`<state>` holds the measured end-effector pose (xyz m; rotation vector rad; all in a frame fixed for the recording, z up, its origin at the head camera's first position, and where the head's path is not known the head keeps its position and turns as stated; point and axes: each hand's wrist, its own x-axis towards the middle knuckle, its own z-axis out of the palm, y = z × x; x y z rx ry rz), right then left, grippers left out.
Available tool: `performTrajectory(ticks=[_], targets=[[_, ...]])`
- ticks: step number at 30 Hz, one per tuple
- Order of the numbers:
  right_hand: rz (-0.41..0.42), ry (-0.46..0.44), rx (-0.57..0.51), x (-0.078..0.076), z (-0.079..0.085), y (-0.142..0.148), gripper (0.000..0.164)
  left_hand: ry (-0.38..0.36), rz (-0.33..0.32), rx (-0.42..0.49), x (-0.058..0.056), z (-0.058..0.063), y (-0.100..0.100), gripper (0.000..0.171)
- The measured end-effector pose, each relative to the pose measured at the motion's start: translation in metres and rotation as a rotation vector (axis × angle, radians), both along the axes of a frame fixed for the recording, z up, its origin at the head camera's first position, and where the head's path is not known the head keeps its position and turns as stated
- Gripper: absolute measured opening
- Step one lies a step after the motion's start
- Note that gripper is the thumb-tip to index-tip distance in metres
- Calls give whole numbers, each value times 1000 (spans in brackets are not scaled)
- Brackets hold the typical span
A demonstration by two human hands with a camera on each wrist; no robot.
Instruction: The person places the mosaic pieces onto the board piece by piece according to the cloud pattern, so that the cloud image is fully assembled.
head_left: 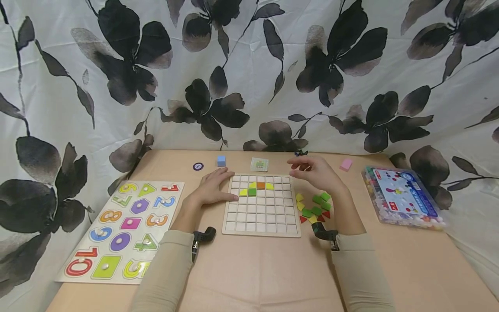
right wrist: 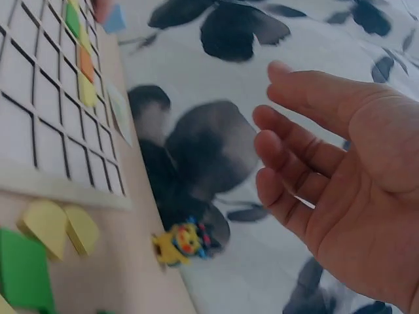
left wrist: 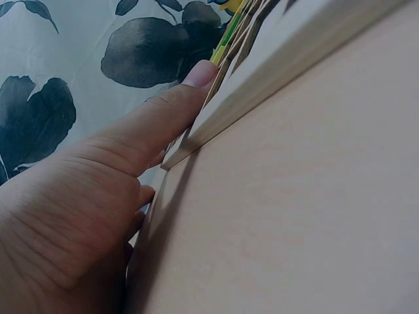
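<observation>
A white grid board (head_left: 265,216) lies on the table, with yellow and green pieces and an orange square (head_left: 260,185) set in its upper cells. My left hand (head_left: 212,188) rests at the board's left edge, its thumb (left wrist: 177,104) laid over the rim. Above the board's upper right corner hovers my right hand (head_left: 313,171). Its fingers (right wrist: 288,163) bend loosely, with nothing between them. Below that hand, loose green blocks (head_left: 316,199), yellow pieces (head_left: 299,197) and red triangles (head_left: 321,218) lie beside the board. A small card (head_left: 259,164) with a green picture lies behind the board.
At the left lies a number-and-shape puzzle board (head_left: 128,223). A clear box (head_left: 405,197) of small colourful pieces stands on the right. Along the back are a blue cube (head_left: 221,161), a round dark token (head_left: 198,166), a pink block (head_left: 345,164) and a small yellow figurine (right wrist: 180,243).
</observation>
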<state>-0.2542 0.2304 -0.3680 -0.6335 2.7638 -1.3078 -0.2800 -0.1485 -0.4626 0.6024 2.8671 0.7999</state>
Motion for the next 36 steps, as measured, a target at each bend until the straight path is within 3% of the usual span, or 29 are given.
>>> performTrajectory(ticks=[6, 20, 36], targets=[[-27, -25, 73, -4, -3, 26, 36, -9, 6, 4, 0, -1, 0, 101], [-58, -108, 123, -4, -21, 76, 35, 5, -2, 6, 1, 1, 0, 99], [-11, -366, 96, -7, -50, 103, 31, 12, -8, 0, 0, 1, 0, 101]])
